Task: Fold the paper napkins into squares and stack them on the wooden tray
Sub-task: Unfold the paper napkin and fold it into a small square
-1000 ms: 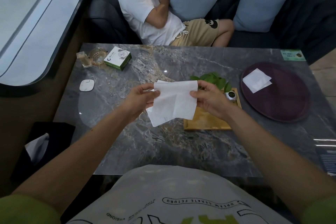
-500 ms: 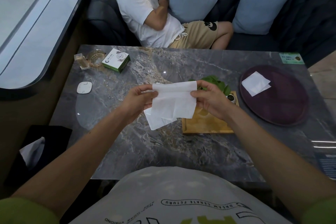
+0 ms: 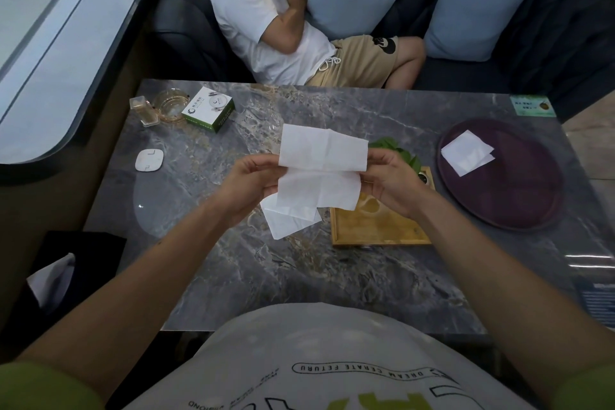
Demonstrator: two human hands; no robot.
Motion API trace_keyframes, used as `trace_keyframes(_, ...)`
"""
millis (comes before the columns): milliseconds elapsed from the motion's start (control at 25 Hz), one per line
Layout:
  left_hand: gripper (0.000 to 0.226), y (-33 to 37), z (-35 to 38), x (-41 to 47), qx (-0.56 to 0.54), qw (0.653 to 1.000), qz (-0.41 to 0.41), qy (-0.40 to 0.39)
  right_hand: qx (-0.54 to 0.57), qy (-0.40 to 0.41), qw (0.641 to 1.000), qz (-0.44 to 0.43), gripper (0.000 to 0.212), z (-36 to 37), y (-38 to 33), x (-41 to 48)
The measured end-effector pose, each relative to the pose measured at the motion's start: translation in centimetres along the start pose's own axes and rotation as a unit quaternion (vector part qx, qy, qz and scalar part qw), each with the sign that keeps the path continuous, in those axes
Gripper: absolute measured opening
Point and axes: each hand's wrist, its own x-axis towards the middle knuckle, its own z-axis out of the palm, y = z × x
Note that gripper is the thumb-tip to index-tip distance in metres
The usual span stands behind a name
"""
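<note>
L hand (image 3: 253, 181) & R hand (image 3: 387, 178) pinch napkin (image 3: 321, 173) mid-fold; loose flap below grips may skew, giving uneven square.

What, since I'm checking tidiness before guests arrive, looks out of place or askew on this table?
The two folded napkins on the round purple tray sit askew: the lower one's edge peeks out to the right of the upper, so the stack isn't squared. Nothing looks spilled or torn.

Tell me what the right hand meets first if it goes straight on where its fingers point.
The right hand points leftward into the napkin it pinches; beyond that, probably the left hand, depth unclear.
</note>
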Motion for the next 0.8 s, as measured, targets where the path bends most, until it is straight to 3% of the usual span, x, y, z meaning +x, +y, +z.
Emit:
trace_keyframes(240, 0.024, -0.18, 0.23, 0.13, 0.029, 1.0, 0.004, 0.008, -0.028, 0.008, 1.0, -0.004, 0.024, 0.26, -0.28, -0.39)
trace_keyframes(440, 0.045, 0.21, 0.3, -0.17, 0.013, 1.0, 0.004, -0.023, -0.037, -0.002, 0.999, -0.007, 0.041, 0.54, -0.58, -0.6)
trace_keyframes(800, 0.026, 0.2, 0.85, 0.39, -0.05, 0.996, -0.072, 0.035, -0.028, 0.001, 0.999, -0.028, 0.034, 0.65, -0.3, -0.51)
